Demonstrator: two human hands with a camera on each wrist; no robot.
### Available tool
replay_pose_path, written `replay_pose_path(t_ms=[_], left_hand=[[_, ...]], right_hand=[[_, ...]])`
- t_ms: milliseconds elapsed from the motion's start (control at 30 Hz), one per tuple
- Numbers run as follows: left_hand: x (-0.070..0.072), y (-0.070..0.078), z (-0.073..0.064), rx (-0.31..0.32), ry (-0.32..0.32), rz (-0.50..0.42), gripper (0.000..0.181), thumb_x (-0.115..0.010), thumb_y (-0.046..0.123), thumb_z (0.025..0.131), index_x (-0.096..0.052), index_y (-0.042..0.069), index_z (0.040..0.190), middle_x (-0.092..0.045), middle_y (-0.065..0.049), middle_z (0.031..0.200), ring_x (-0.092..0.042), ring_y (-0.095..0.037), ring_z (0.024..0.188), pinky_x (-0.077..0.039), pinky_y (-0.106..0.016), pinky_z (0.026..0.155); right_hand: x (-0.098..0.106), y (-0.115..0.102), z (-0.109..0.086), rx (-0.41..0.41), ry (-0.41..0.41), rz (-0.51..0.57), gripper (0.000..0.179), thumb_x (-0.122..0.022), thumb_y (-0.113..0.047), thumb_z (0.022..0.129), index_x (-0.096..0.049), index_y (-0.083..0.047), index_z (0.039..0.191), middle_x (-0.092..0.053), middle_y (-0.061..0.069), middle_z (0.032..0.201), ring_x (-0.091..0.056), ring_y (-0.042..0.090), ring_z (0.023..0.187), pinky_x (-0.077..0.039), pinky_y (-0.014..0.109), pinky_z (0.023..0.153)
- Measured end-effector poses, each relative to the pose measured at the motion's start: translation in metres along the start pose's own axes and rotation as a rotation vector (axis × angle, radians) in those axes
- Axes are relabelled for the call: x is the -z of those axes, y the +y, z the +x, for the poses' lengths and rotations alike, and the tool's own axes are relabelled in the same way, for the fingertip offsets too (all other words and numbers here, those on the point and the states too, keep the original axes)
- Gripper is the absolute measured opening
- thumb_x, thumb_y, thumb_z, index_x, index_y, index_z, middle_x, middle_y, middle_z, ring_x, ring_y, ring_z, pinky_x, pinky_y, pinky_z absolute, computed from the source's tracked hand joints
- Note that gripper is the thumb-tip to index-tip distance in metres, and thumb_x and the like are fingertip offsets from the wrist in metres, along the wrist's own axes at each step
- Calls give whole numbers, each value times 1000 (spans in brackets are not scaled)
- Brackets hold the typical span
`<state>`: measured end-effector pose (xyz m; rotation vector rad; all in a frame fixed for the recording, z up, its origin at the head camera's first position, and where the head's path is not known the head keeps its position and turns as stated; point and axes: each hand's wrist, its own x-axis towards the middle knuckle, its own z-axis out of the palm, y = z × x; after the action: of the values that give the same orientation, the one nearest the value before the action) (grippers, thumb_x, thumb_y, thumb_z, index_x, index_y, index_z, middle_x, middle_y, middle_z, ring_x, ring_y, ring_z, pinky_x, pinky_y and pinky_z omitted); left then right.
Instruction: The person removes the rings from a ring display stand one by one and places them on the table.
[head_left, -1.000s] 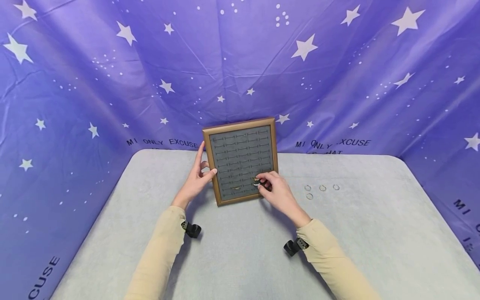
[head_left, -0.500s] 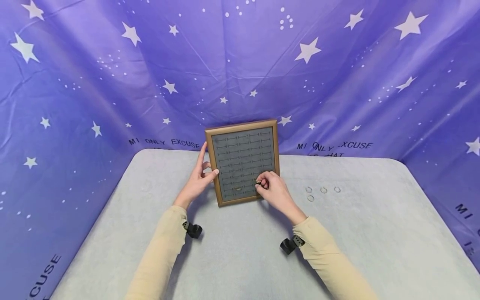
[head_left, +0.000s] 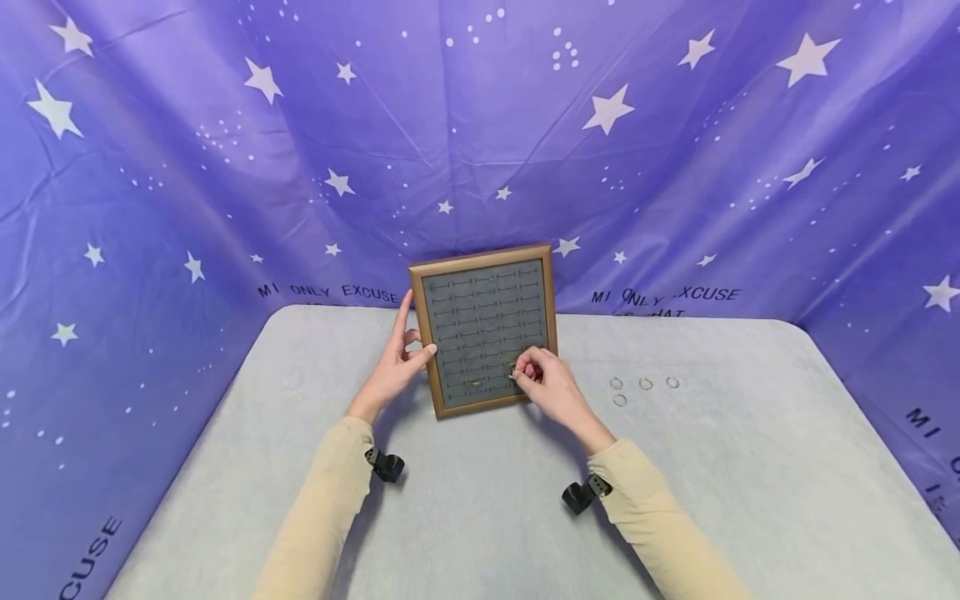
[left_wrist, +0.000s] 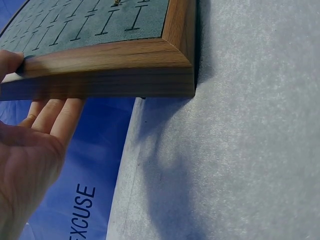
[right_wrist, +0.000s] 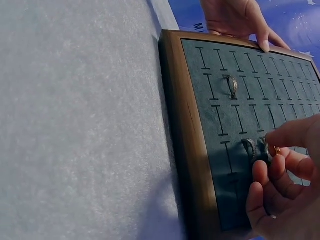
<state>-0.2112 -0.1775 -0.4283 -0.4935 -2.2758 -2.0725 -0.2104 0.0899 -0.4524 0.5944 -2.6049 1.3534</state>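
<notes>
A wooden-framed ring display board (head_left: 487, 321) with a grey slotted face leans up at the back of the table. My left hand (head_left: 390, 367) grips its left edge, thumb on the front of the frame and fingers behind, as the left wrist view shows. At the lower right of the face, my right hand (head_left: 551, 382) pinches a ring (right_wrist: 265, 149) between thumb and fingers, right at the slots. Beside those fingertips another ring (right_wrist: 250, 150) sits in a slot. One more ring (right_wrist: 232, 87) stands in a slot farther left along the board.
Several loose rings (head_left: 646, 384) lie on the grey table (head_left: 480, 517) to the right of the board. A purple curtain (head_left: 480, 125) with white stars hangs close behind the table and board. A small black camera (head_left: 577, 497) sits on each wrist.
The right hand's fingertips have closed in on the board's face, and the ring that showed at their tips is now mostly covered. The left hand keeps its hold on the frame.
</notes>
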Motion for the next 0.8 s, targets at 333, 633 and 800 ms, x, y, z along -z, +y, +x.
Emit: replay_pose_path(t_ms=[333,633,800], left_hand=[[-1,-2,-2,19,-3,-20,89,-56,-3,95,3,25,157,-53,-27,121,-57,-20,96,-53,-26,72],[-2,-2,-2,10,4,-3,89,-56,-2,95,1,28,157,-55,-25,116,-56,-16,96,-51,-26,71],[-2,0,-3,14,6,7,88,-56,-1,95,1,26,157,-54,-26,120,-56,-15,97,-52,-28,71]], right_hand=[[5,3,-9,7,7,77,10,-66,-1,84,-59,-8,82,-51,3,79,-49,16,71,-43,22,59],[14,13,-19,-47,45,106,5,-65,-2,84,-60,-3,85,-52,9,88,-50,17,74,-43,20,60],[19,20,-23,-97,72,116,5,-65,0,85,-60,-1,86,-53,11,92,-52,19,77,-45,22,63]])
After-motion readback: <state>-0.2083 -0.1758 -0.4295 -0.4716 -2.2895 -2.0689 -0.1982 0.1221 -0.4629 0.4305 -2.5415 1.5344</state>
